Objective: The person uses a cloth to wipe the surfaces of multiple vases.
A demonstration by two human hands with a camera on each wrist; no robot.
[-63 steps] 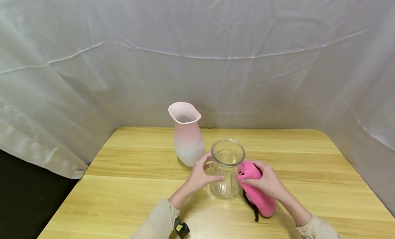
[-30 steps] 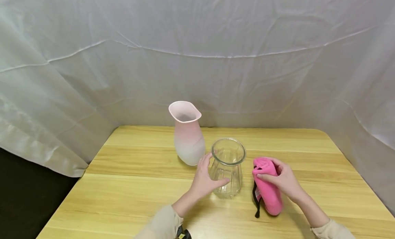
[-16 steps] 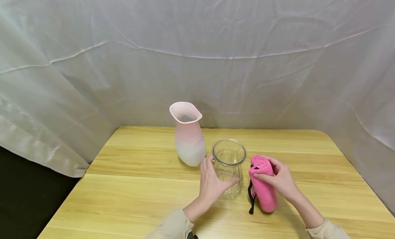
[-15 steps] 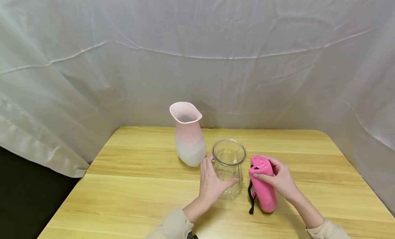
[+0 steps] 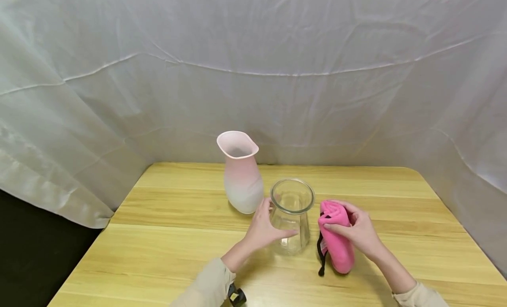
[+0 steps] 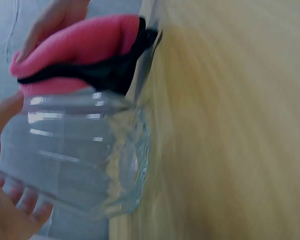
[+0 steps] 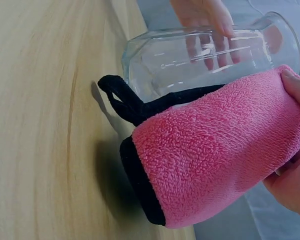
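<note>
A clear ribbed glass vase (image 5: 292, 216) stands on the wooden table (image 5: 170, 236). My left hand (image 5: 269, 225) grips its left side, thumb across the front and fingers behind. In the left wrist view the glass vase (image 6: 75, 160) fills the frame, with my fingertips (image 6: 12, 210) at its lower left. My right hand (image 5: 348, 223) holds a rolled pink cloth (image 5: 336, 243) with black trim close beside the vase's right side. The right wrist view shows the pink cloth (image 7: 215, 150), its black loop (image 7: 120, 97) and the vase (image 7: 205, 55) just behind it.
A pink-to-white ceramic vase (image 5: 240, 175) stands upright just behind and left of the glass one. White fabric (image 5: 253, 78) hangs around the table's back and sides. The table's left edge drops off to a dark floor (image 5: 27, 254).
My right hand pulled the pink cloth away from the glass vase to the right, then brought it back beside it. My left hand kept its hold, and the vase shifted slightly left.
</note>
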